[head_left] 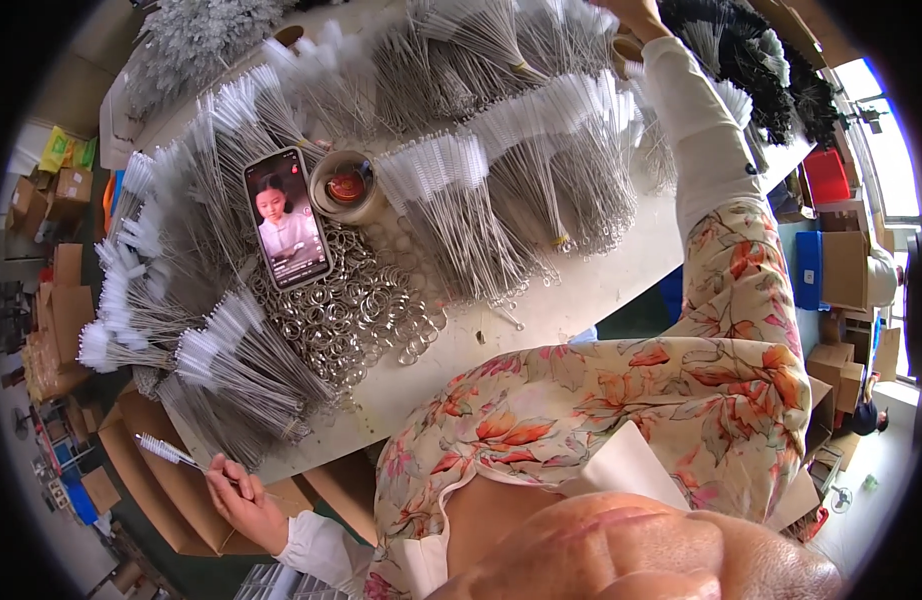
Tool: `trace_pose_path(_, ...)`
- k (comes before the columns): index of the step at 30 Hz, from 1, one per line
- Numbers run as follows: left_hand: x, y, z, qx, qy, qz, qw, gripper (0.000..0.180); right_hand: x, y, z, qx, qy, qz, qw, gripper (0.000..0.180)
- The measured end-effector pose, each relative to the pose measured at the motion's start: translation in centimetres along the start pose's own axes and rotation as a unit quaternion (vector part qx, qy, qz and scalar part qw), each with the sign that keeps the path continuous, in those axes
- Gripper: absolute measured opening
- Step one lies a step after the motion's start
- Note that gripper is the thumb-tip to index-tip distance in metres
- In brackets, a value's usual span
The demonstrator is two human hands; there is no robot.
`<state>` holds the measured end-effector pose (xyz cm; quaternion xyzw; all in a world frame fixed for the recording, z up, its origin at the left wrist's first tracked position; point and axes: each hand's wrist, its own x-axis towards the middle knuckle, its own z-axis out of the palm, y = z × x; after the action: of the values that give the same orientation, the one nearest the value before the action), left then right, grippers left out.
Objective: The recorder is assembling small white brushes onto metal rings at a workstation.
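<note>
I've got the left hand [246,502] on my feed pinching a white-bristled brush [165,450] past the table [581,290], right hand [633,12] stretched far across, a lit phone [289,218] beside heaped metal rings [346,312].

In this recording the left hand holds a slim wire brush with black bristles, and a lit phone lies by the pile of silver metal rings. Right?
Not quite: the head view shows white bristles, not black. The left hand does hold the slim wire brush, and the lit phone does lie by the pile of silver metal rings.
</note>
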<state>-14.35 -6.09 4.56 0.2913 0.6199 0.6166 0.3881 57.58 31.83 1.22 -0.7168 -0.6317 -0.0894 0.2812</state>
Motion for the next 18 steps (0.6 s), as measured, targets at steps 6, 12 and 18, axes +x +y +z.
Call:
trace_pose_path(6,-1.4,0.2,-0.9,0.007,0.016,-0.007,1.000,0.031,-2.9,1.9,1.7,0.024,-0.027,0.100,0.994,0.027)
trace_pose_path(12,-2.2,0.1,-1.9,0.034,0.037,-0.006,0.999,0.031,-4.0,2.3,0.4,0.086,-0.026,0.224,0.970,0.029)
trace_pose_path(18,-2.1,0.1,-1.6,0.037,0.029,-0.016,0.999,0.032,-4.2,4.2,3.2,0.025,-0.041,0.236,0.971,0.023)
